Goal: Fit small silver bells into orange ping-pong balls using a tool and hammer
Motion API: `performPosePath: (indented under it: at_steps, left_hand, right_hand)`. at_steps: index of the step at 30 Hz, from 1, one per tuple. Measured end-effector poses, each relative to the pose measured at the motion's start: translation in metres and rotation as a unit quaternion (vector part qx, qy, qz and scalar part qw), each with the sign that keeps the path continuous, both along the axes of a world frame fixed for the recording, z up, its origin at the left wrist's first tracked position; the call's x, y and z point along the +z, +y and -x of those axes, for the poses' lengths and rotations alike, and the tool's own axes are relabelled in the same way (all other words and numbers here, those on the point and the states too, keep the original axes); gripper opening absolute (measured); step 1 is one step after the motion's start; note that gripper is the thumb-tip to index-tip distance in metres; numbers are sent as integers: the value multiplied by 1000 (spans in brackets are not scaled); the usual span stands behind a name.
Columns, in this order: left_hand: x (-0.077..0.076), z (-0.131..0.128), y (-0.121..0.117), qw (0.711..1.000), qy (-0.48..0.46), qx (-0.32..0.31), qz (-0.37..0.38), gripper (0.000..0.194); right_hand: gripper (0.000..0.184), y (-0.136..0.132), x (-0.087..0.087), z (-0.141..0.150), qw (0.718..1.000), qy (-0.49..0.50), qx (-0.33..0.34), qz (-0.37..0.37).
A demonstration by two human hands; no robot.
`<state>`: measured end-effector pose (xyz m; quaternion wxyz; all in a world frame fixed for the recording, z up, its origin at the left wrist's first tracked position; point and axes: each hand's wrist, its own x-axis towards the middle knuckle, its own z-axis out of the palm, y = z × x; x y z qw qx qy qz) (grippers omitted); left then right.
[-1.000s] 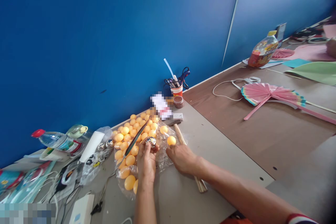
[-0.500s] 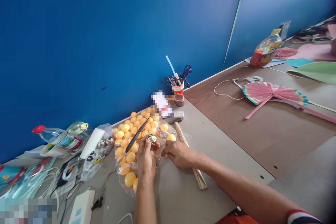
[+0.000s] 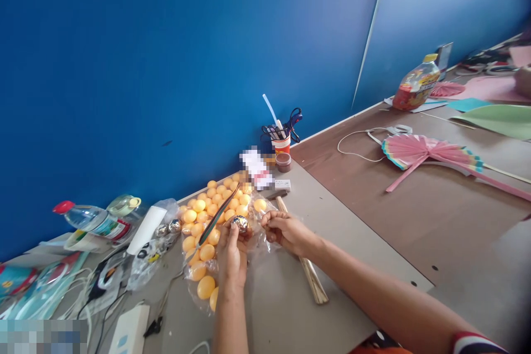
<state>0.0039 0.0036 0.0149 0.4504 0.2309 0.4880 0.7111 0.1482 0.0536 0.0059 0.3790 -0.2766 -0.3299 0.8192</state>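
Note:
My left hand (image 3: 233, 257) is closed around a shiny ball (image 3: 240, 224) with a silver and dark pattern, the thumb resting against its side. To its right, my right hand (image 3: 290, 234) is raised slightly, thumb and fingers pinched together; whatever they hold is too small to make out. Clear plastic lies just below these fingers, part of a bag of orange balls (image 3: 206, 287) spread behind and left of my left hand. A long dark strip (image 3: 216, 215) lies slanted across the orange balls. Thin wooden sticks (image 3: 314, 282) pass beneath my right wrist.
Left are a red-capped bottle (image 3: 93, 221), a white roll (image 3: 146, 229), two shiny balls (image 3: 168, 227) and a power strip (image 3: 130, 329). Behind stand a cup of tools (image 3: 282, 145) and a small round jar (image 3: 283, 162). A pink paper fan (image 3: 427, 149) and juice bottle (image 3: 417, 84) are right.
My right hand has risen slightly and turned, its pinched fingers now pointing toward the ball and covering a loose orange ball seen before. My left hand still holds the shiny ball.

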Motion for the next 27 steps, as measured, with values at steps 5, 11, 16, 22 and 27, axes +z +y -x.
performPosePath:
  at_steps: [5,11,16,22,27]
  left_hand:
    - [-1,-1,0,1000,-11,-6,2,38]
    - [-2,-2,1,1000,-20,-14,-1,38]
    - [-4,-3,0,1000,-6,-29,10,36]
    - [-5,-3,0,999,7,-49,7,34]
    - [-6,-3,1,998,10,-58,10,34]
  right_hand:
    - [21,0,-4,2,999,46,1,23]
    - [38,-2,-3,3,998,54,10,3]
    - [40,-3,-4,4,999,46,-3,-11]
    - [40,-3,1,4,997,77,21,-4]
    - [37,-3,-1,5,1000,28,11,-11]
